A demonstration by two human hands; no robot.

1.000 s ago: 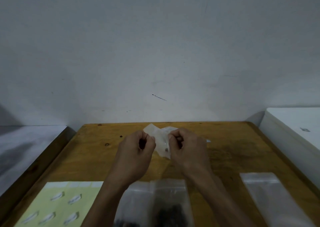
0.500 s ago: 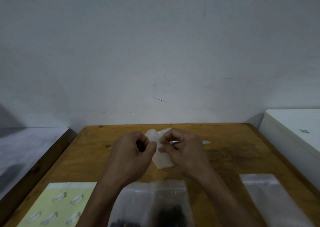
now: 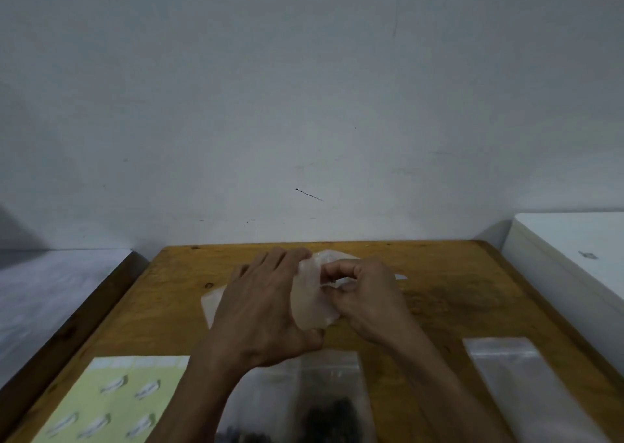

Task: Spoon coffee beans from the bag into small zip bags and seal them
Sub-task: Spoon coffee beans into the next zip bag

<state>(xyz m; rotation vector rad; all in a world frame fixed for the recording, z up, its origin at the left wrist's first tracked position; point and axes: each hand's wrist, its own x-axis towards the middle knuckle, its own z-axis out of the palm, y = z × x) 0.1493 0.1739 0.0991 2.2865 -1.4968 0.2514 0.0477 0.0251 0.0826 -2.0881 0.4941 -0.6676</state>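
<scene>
Small zip bag (image 3: 312, 302) pinched by left hand (image 3: 266, 311) and right hand (image 3: 366, 299), above bean bag (image 3: 304, 398); label sheet (image 3: 111, 402) left, clear bag (image 3: 526, 385) right.

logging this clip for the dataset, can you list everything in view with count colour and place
small zip bag: 1, cloudy clear, held above table centre
bag of coffee beans: 1, clear with dark beans, near edge, centre
empty zip bag: 1, clear, flat on table, right
sticker sheet: 1, pale yellow with white labels, near left
flat pale piece: 1, whitish, partly hidden under left hand
table: 1, brown wood, against wall
white unit: 1, right of table
wall: grey-white, behind
left hand: 1, holding small zip bag
right hand: 1, pinching small zip bag
</scene>
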